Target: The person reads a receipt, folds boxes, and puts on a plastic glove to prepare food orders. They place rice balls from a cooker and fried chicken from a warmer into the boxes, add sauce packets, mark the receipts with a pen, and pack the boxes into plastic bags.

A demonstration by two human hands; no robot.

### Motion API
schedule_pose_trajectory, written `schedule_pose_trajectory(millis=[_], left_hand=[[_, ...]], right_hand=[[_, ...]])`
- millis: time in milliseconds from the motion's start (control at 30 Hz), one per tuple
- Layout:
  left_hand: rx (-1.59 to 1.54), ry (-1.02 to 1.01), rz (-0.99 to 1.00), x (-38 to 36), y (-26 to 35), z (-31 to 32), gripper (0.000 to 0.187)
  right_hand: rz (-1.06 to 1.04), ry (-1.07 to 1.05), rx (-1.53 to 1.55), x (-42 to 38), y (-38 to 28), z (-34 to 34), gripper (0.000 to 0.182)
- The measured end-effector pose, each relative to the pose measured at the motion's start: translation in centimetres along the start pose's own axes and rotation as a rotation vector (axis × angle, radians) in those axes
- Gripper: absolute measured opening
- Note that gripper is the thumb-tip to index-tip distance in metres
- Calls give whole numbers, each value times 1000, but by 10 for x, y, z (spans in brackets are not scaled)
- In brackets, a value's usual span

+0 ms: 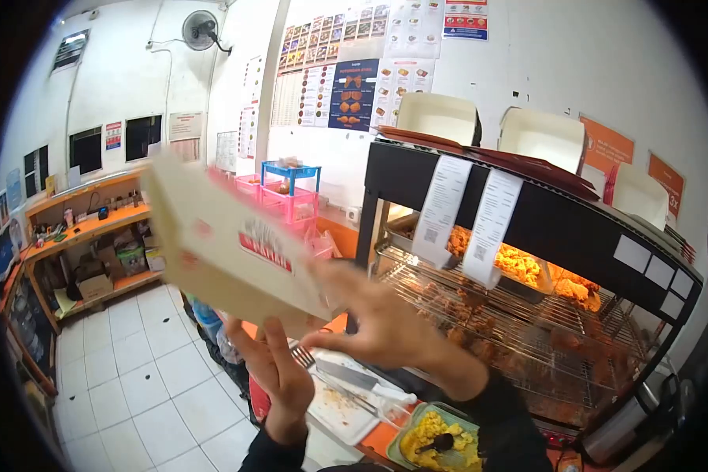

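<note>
A cream cardboard food box with red printing is tilted up in the air in front of me, blurred by motion. My left hand supports its lower edge from below, fingers pointing up. At the box's right end is my right hand, thumb low and fingers against the side, also smeared. Below the hands, a white cutting board with crumbs carries a knife and tongs. Beside it sits a green tray of yellow food with a dark scoop in it.
On the right stands a heated display cabinet with fried food on racks; two receipts hang from its top edge. Open boxes stand on top. A pink and blue shelf rack, wooden shelves and tiled floor lie behind.
</note>
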State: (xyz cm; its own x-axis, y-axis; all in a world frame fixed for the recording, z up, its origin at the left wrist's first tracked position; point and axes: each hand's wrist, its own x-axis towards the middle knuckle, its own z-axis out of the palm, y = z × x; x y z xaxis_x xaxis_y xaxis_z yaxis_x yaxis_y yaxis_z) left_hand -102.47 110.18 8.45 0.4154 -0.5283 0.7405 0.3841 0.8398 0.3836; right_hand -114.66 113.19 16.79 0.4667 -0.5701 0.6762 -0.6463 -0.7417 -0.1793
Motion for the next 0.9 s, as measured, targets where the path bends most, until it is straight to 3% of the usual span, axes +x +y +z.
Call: schedule_pose_trajectory(millis=[67,133,200,267,300,433,567,667,733,767,800,867,900], left_hand=[[115,-148,-138,-1,-63,-52,30],[236,-224,-237,13,-88,-95,30],[393,-275,-363,23,-110,-140,30],[502,-454,-471,27,-136,-182,30],[530,-482,-371,30,-144,-197,28],[742,-513,-431,44,-158,-245,24],[691,-585,-439,54,-178,-259,24],[552,-531,-468,51,-189,-268,24],[644,-472,-464,61,-188,-268,24],[648,-317,-441,71,-195,-261,25],[586,-139,-491,78,-205,-263,29],[468,-37,-790,99,-206,-281,34],[468,-56,-801,108,-209,-277,34]], right_hand=[[88,-35,5,8,27,60,69],[390,-245,-73,13,67,123,67],[416,-223,-99,9,93,186,64],[434,-239,-103,17,113,242,61],[499,-248,-114,20,119,269,59],[688,-300,72,37,114,326,53],[751,-345,126,48,136,340,46],[837,-337,171,29,186,364,32],[846,-199,177,19,213,356,26],[912,-179,68,17,224,354,24],[919,-166,64,17,238,350,24],[994,-90,-164,15,266,338,25],[1022,-105,-179,18,278,327,25]])
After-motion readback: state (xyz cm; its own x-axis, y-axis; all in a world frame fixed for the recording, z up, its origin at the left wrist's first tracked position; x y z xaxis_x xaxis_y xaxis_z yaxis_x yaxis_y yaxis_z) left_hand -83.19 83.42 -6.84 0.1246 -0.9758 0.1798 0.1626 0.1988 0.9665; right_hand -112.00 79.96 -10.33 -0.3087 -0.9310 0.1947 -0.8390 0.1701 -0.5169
